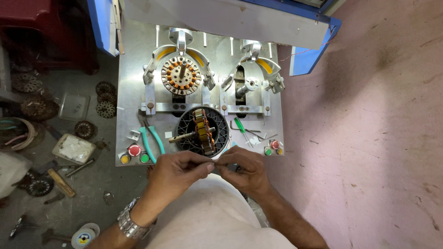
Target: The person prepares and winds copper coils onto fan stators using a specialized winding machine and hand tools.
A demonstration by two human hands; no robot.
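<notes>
A black round tray (185, 121) holds a copper-wound stator (204, 131) on its shaft, tilted. Near it, my left hand (177, 173) and right hand (244, 169) pinch something too small to tell.

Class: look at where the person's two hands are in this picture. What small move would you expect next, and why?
Probably a short reach forward to the wound motor core. Both the left hand and right hand meet fingertip to fingertip just in front of it, pinching something too small to identify, while the core stands on edge in its black ring.
</notes>
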